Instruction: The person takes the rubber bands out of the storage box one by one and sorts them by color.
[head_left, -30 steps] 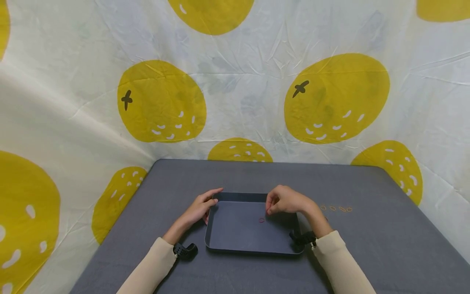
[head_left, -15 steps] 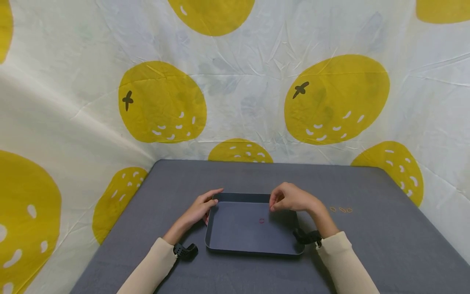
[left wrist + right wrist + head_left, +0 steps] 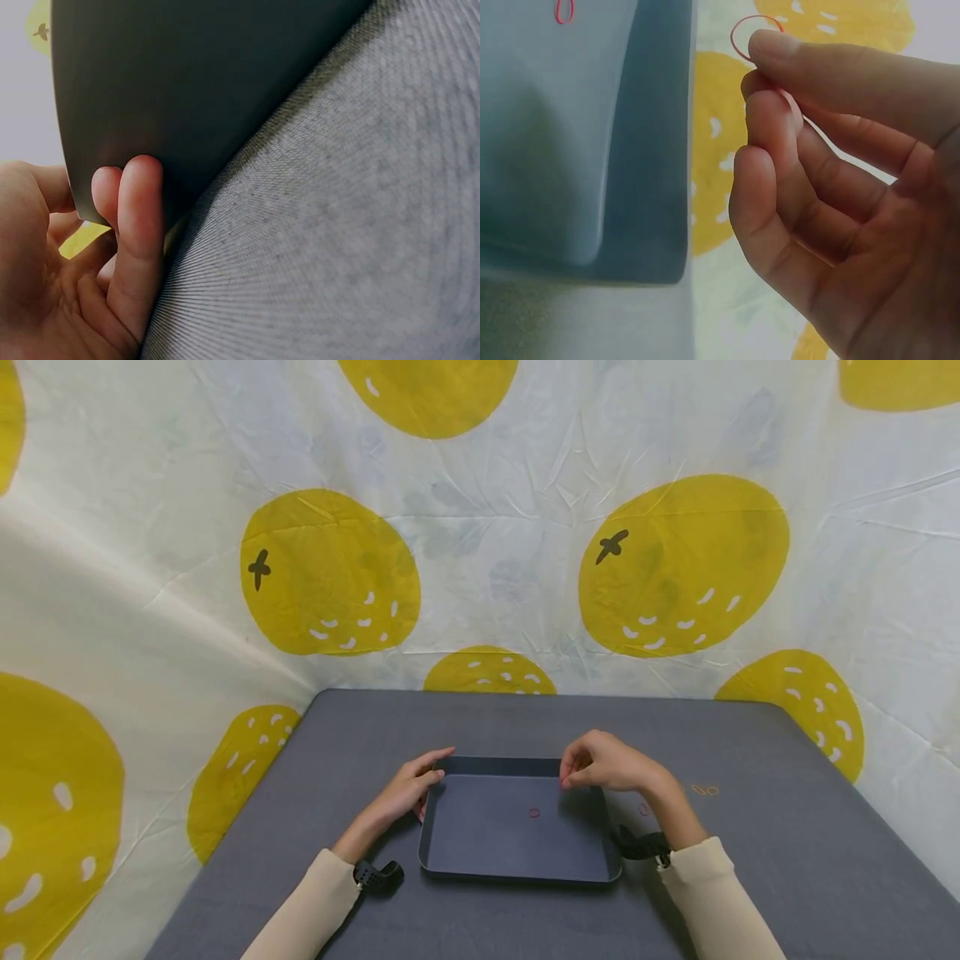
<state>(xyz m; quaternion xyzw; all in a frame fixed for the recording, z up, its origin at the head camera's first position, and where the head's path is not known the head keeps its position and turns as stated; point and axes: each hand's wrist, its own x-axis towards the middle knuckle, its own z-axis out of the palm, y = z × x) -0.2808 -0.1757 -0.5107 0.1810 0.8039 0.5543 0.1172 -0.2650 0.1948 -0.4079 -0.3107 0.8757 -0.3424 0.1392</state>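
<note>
My left hand (image 3: 405, 787) grips a dark grey rectangular tray (image 3: 517, 878) at its far left corner. In the left wrist view, its fingers (image 3: 140, 202) press the outside of the tray wall, and the thumb reaches over the rim in the head view. Above the tray's far right corner, my right hand (image 3: 609, 763) pinches a thin red rubber band (image 3: 733, 37) between thumb and forefinger; the other fingers are curled. A second red rubber band (image 3: 530, 813) lies on the tray floor, right of centre.
Right of the tray, a red rubber band (image 3: 642, 810) lies on the grey cloth-covered table (image 3: 795, 860). Two orange bands (image 3: 713, 787) lie farther right, beyond my right forearm. A white curtain (image 3: 495, 560) with yellow fruit prints hangs behind the table.
My right hand has moved right and slightly up from over the tray floor. Its forearm now covers some orange bands, and a red band shows beside the tray. My left hand stays put.
</note>
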